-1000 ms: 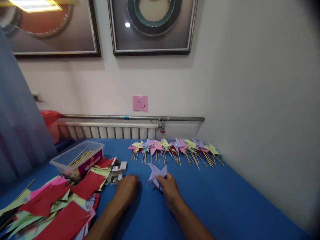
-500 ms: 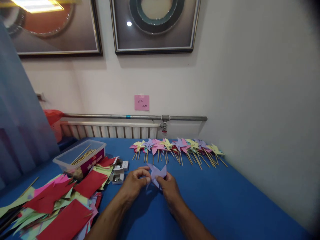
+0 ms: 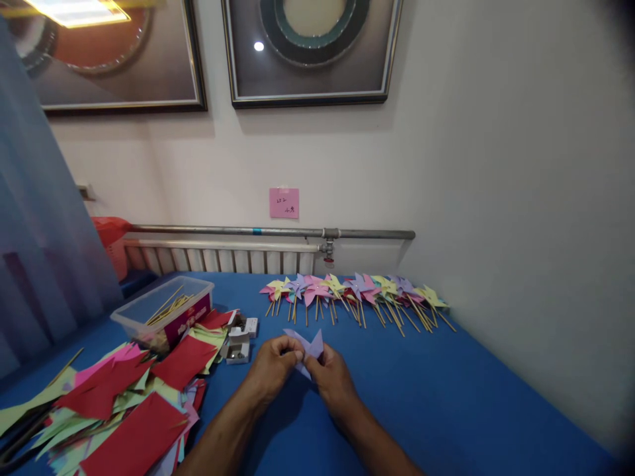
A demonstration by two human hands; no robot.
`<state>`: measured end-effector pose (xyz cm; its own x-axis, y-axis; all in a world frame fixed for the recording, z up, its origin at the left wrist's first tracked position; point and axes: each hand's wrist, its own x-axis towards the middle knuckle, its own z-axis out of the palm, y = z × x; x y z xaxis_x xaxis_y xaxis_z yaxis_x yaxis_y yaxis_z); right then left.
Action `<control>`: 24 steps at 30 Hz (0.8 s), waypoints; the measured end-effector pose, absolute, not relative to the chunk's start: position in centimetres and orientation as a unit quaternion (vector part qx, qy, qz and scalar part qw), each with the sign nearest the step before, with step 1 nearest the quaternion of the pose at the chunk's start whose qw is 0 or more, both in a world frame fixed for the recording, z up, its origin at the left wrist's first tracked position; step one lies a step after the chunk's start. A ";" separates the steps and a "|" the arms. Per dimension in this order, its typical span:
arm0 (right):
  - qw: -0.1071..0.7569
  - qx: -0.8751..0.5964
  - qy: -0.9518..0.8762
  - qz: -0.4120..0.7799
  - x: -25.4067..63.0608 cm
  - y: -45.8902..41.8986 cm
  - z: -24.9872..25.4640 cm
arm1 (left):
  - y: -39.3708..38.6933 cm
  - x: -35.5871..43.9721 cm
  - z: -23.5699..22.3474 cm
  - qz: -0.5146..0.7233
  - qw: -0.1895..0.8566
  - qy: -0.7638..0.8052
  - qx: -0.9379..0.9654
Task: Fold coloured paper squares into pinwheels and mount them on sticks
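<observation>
Pinwheel point(image 3: 314, 344): held over the bench point(image 3: 446, 410), in front of a row point(image 3: 317, 291) of mounted pinwheels. From my remote post I see both hands clamped on it: the left hand point(image 3: 272, 365) pinches its left side between thumb and fingers, and the right hand point(image 3: 335, 379) grips its lower right side, thumb on top.

Step in hand, as I judge it: gathering the folded blades at the hub. Fingertips cover the hub, so I cannot tell whether anything fastens it. The next move, in my reading, calls for one grip to keep the folds steady while the other works at the hub. I advise light pressure; thin paper is likely to crease or spring open.

Materials and shapes:
- Pinwheel: matte lilac paper, pointed blades.
- Tub point(image 3: 133, 326): clear plastic, rectangular, containing loose slim sticks point(image 3: 172, 309).
- Row: overlapping paper stars, mostly pastel, on similar sticks.
- Pile point(image 3: 136, 433): loose cut paper, red pieces uppermost.
- Carton point(image 3: 238, 361): small, white, open, containing small shiny pieces.
- Bench: flat, with a plain blue surface.
</observation>
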<state>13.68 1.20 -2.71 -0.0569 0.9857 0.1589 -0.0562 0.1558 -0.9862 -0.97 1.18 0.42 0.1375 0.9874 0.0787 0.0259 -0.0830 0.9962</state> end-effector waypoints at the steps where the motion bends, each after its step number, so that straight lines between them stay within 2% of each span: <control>1: 0.534 -0.431 -0.545 0.481 13.7 1.1 -2.6 | 1.2 -1.0 0.4 0.476 0.505 0.451 0.562; 13: 0.540 -0.472 -0.505 0.480 13.3 1.7 -3.6 | 1.2 -0.7 -0.3 0.480 0.404 0.483 0.611; 19: 0.544 -0.438 -0.499 0.513 13.4 2.3 -4.5 | 1.2 -0.7 -0.1 0.468 0.455 0.484 0.583; 24: 0.521 -0.427 -0.525 0.521 13.6 2.0 -4.0 | 1.3 -0.6 -0.2 0.481 0.450 0.481 0.580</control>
<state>13.57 1.96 -3.96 -0.0923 0.9906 0.1014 -0.0938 0.0928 -0.9913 -0.64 1.34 -0.19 0.0761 0.9892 0.1250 0.1249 -0.1339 0.9831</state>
